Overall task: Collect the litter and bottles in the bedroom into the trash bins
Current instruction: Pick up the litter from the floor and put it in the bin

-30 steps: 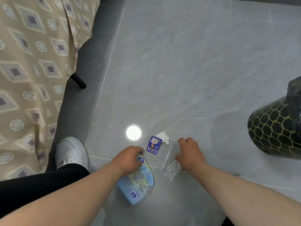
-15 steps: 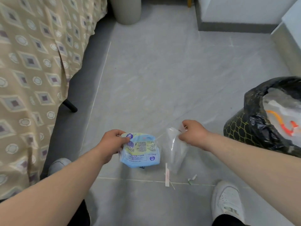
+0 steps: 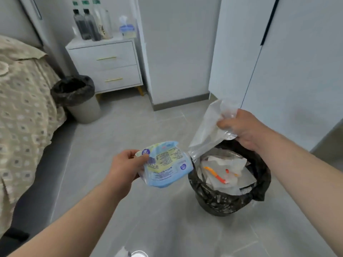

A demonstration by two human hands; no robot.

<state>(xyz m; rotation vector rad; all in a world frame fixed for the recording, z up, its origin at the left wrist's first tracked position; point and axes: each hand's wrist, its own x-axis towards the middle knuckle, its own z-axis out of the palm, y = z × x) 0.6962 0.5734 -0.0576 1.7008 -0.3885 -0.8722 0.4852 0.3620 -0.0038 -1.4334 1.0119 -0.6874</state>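
The grey tiled floor point(image 3: 130, 127) fills most of my view, with the bed point(image 3: 22, 101) in its patterned beige cover along my left and tall white wardrobe doors point(image 3: 297, 62) on my right. Half a second ago I was looking down at the floor; now my view has lifted and takes in the white nightstand point(image 3: 111, 67) against the far wall. A pale bin point(image 3: 81, 108) with a black liner stands between the nightstand and the bed. The dark bin point(image 3: 222, 203), which sat at the right edge of my view before, is now right in front of me, its black liner open on crumpled white paper and some orange scraps. My right hand point(image 3: 245, 130) has come up from near the floor and is over the bin's far rim. Its fingers are bunched tight round the top of the clear plastic bag point(image 3: 206, 130), which hangs down to the rim on the left. My left hand point(image 3: 124, 167) has risen too and is just left of the bin. Its thumb and curled fingers pinch one corner of the blue wipes packet point(image 3: 167, 164), whose far end reaches the bin's left edge. On the nightstand stand several bottles point(image 3: 87, 25) and a tissue box point(image 3: 127, 30).
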